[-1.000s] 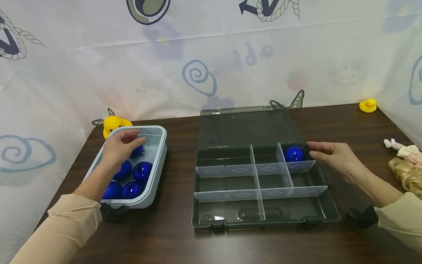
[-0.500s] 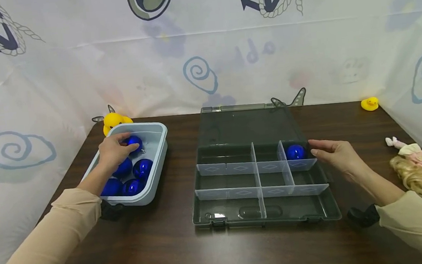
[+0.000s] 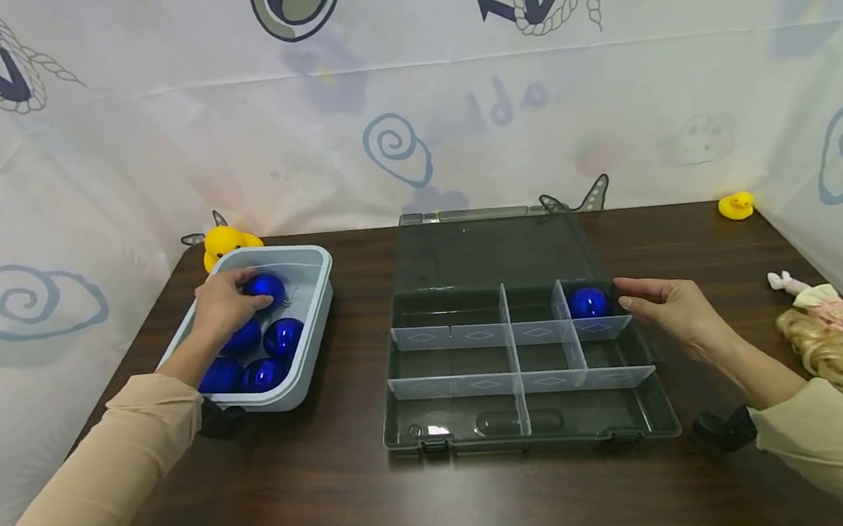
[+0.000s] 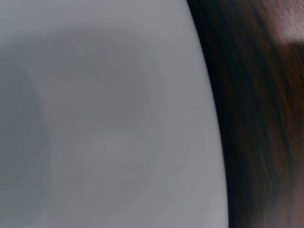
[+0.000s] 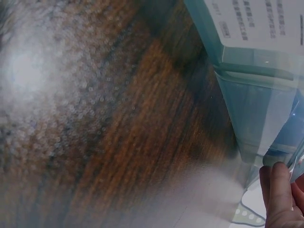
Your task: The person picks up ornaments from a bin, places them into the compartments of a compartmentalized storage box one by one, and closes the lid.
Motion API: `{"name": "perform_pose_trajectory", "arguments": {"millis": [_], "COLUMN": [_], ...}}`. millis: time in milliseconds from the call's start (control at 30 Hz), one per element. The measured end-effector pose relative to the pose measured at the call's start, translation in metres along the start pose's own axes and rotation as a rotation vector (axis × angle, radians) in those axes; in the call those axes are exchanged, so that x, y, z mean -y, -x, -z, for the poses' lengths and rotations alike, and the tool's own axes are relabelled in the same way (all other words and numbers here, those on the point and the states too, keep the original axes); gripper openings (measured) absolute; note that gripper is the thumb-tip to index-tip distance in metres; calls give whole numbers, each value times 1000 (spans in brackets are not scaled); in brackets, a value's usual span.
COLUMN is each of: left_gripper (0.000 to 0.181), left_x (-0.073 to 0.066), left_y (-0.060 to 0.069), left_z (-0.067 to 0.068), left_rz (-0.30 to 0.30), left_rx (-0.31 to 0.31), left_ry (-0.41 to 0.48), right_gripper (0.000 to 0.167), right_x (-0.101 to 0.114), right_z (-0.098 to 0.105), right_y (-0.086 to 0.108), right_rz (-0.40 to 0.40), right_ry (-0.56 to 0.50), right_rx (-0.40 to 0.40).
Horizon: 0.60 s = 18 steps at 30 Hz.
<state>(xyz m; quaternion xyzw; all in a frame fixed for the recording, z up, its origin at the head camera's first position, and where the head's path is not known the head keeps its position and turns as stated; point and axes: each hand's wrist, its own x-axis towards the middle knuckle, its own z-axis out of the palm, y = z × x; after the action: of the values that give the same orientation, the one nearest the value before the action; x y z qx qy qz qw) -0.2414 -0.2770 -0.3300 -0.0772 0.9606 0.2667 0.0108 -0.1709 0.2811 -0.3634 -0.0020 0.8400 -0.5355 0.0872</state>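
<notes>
In the head view, the left hand (image 3: 222, 307) reaches into the light blue bin (image 3: 314, 327) and has its thumb and fingers around a blue ball (image 3: 266, 288) at the bin's far end. Several more blue balls (image 3: 282, 337) lie nearer the front of that bin. One blue ball (image 3: 588, 303) sits in the back right compartment of the grey divided case (image 3: 582, 431), whose lid lies back. Thumb and fingers of the right hand (image 3: 678, 314) hold the case's right wall beside that ball. The right wrist view shows its fingertips (image 5: 278, 171) against the translucent wall.
A yellow duck (image 3: 226, 242) stands behind the bin and a smaller one (image 3: 736, 205) at the table's back right. A doll (image 3: 842, 335) with blond hair lies at the right edge. Brown table surface (image 3: 321, 489) spans the front.
My left hand has lowered into the bin and closed around the far blue ball. The right hand stays at the case's wall; the ball in the case has not moved.
</notes>
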Motion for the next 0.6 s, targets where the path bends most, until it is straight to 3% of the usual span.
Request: {"name": "perform_pose_trajectory", "arguments": {"millis": [100, 233, 467, 600], "left_gripper": [60, 65, 58, 59], "left_x": [1, 0, -6, -8], "left_y": [1, 3, 3, 4], "left_z": [1, 2, -2, -3], "left_rz": [-10, -67, -148, -136], "left_rx": [28, 54, 33, 51], "left_ry": [-21, -83, -120, -105], "right_gripper": [54, 54, 53, 53], "right_x": [0, 0, 2, 4], "right_z": [0, 0, 1, 1], "right_y": [1, 2, 1, 1], "right_rz": [-1, -2, -17, -21], "right_ry": [2, 9, 40, 54], "right_rx": [-2, 0, -4, 3]}}
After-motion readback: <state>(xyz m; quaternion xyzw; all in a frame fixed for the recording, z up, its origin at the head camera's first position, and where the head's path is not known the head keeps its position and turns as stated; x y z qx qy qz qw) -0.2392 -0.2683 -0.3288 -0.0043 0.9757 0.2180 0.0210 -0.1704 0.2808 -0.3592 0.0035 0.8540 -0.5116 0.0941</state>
